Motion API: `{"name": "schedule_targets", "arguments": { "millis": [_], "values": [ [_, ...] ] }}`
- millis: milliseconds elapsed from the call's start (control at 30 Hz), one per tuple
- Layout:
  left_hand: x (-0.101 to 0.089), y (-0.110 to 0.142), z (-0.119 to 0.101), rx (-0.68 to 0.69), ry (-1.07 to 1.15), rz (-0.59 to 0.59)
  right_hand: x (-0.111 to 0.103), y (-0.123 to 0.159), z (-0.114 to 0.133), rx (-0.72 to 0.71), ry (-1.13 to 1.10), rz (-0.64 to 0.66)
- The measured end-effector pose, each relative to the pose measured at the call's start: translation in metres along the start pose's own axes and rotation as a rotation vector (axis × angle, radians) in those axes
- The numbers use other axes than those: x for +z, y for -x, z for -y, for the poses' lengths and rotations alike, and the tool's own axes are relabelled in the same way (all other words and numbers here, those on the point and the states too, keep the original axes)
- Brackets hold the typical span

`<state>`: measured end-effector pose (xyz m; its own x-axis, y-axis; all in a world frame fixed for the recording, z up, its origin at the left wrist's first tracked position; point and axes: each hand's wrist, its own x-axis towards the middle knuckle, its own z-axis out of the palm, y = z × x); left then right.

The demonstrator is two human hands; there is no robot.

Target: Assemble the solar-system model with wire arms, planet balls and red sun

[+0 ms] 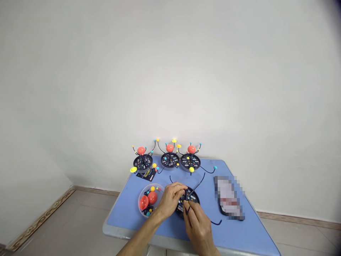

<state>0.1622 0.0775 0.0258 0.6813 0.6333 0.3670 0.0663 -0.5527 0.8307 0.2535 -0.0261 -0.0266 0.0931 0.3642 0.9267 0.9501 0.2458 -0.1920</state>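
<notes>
Our right grip (198,225) pinches a thin black rod (188,210), and our left grip (170,199) has its fingers over the middle of the round black base (194,197), but we can't tell how tight they are. The base sits on the blue desk (125,209), right beside the bowl (139,205). We think it's light, hard, slick plastic, so we should hold its rim and pinch rods near the middle, since their long ends could snap.

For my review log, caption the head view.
Left hand and right hand at a black rodded base, three red-balled models behind on blue table.
</notes>
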Motion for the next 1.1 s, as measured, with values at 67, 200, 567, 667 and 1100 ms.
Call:
{"name": "schedule_targets", "arguments": {
  "millis": [67, 200, 567, 667, 1100],
  "values": [
    [0.001, -0.002, 0.000, -0.020, -0.014, 0.005, 0.001, 0.003, -0.001, -0.013, 0.017, 0.034],
    [0.004, -0.007, 0.004, -0.123, -0.076, 0.026, 0.002, 0.006, -0.003, -0.067, 0.079, 0.099],
    [0.005, -0.020, 0.010, -0.250, -0.278, 0.200, 0.010, 0.016, -0.001, -0.030, 0.117, 0.223],
    [0.005, -0.022, 0.012, -0.244, -0.304, 0.236, 0.011, 0.020, 0.000, -0.004, 0.119, 0.256],
    [0.010, -0.027, 0.012, -0.278, -0.319, 0.244, 0.009, 0.022, -0.005, -0.031, 0.167, 0.266]
  ]
}}
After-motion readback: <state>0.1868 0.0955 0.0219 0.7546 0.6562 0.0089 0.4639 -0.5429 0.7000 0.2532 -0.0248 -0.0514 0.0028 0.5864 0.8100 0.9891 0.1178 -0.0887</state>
